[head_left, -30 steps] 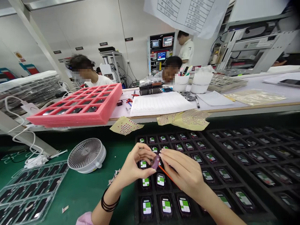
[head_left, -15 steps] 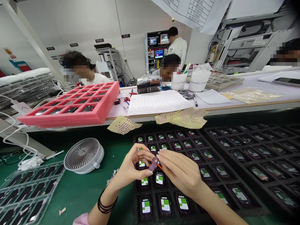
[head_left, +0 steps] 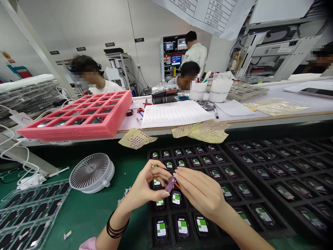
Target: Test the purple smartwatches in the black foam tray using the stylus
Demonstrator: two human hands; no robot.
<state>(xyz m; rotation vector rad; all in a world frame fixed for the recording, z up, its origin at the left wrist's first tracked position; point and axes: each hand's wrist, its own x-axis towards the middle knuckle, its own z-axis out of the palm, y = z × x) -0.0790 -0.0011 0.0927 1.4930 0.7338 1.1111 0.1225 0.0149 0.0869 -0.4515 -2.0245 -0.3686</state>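
Note:
My left hand (head_left: 145,185) pinches a small purple device (head_left: 170,184) between thumb and fingertips, above a black tray (head_left: 150,211). My right hand (head_left: 200,192) closes from the right against the same device. A thin orange stick (head_left: 177,186) shows only at its tip, and the rest is hidden under my right hand. Rows of dark watch-like devices (head_left: 176,198) with green-and-white screens fill the tray beneath both hands. Several of them are covered by my hands.
A round white fan (head_left: 91,173) stands left of the tray, beside a clear plastic tray (head_left: 31,211). A second black tray (head_left: 275,180) lies right. Beyond stand a pink foam tray (head_left: 75,118), sticker sheets (head_left: 136,138) and a white table with co-workers.
The orange stick shows less, with only its tip now visible beside my right hand. The hands keep their hold on the purple device. The whole view has drifted slightly left.

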